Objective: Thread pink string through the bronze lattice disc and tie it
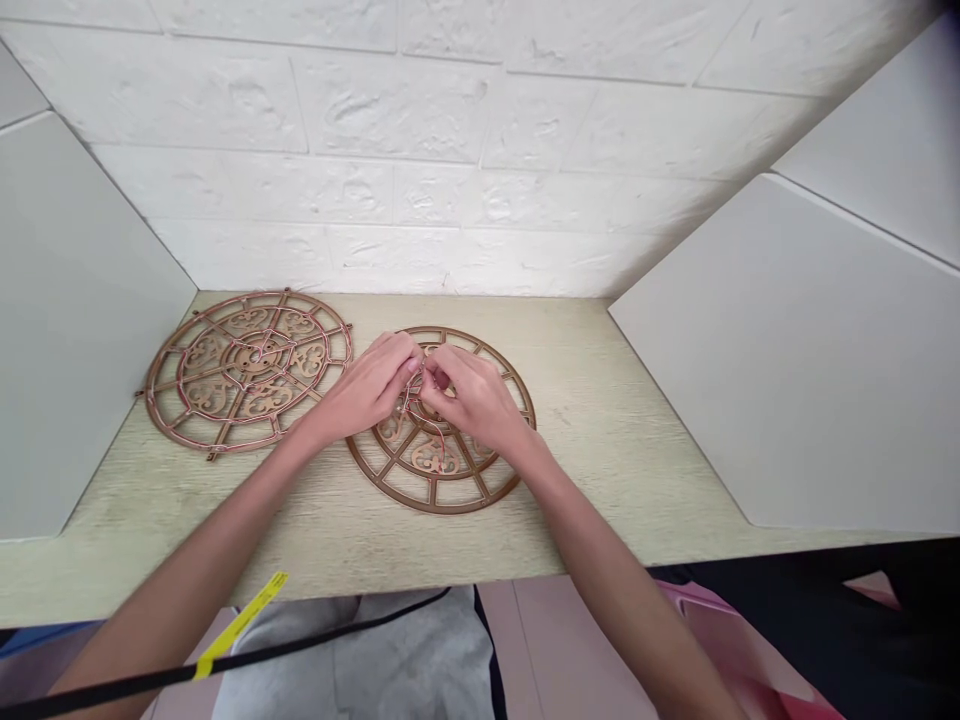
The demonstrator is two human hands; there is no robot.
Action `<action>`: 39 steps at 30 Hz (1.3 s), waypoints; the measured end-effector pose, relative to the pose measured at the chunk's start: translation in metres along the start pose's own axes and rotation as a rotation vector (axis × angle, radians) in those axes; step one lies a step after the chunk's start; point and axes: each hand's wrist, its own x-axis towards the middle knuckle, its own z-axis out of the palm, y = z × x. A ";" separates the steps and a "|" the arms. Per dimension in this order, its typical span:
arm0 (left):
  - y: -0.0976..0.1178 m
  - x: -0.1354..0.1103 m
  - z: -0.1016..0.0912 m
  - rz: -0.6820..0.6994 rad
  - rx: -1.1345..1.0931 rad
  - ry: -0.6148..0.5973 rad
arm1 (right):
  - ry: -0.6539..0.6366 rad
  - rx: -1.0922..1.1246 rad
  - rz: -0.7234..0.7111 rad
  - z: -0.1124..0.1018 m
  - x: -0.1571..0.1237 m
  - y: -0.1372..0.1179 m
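A round brown openwork frame with spokes and scroll cut-outs lies flat on the table under both hands. Above its centre, my left hand and my right hand meet, fingertips nearly touching. Both are closed in a pinch around a thin red and white wire. The wire trails from the fingers down across the lower part of the frame. My hands hide the frame's middle and upper left. To the left lies a second round frame, with similar wire strung around its rings.
The pale wood-grain table ends at a white brick-pattern wall. Light grey panels stand at the left and right. A black cord with a yellow tag crosses below the front edge.
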 end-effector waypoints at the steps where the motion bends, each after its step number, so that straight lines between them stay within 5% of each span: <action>1: -0.001 0.000 0.000 0.000 -0.006 0.001 | -0.008 0.002 0.002 0.000 0.000 0.000; 4: -0.002 0.000 -0.002 -0.021 -0.016 0.027 | -0.018 0.138 0.101 -0.002 0.002 -0.003; 10: 0.002 0.001 -0.013 -0.013 -0.027 0.041 | -0.015 0.874 0.552 -0.008 0.008 -0.004; 14: 0.004 0.001 -0.015 0.033 -0.023 -0.029 | -0.096 1.118 0.654 -0.006 0.008 -0.004; 21: 0.002 -0.001 -0.010 0.054 0.073 0.036 | -0.124 1.217 0.709 -0.001 0.006 -0.008; 29: 0.001 -0.001 -0.004 0.159 0.371 0.161 | 0.047 1.304 0.713 0.008 0.006 -0.012; 39: -0.002 -0.001 -0.001 0.284 0.562 0.282 | 0.107 1.286 0.747 0.012 0.006 -0.019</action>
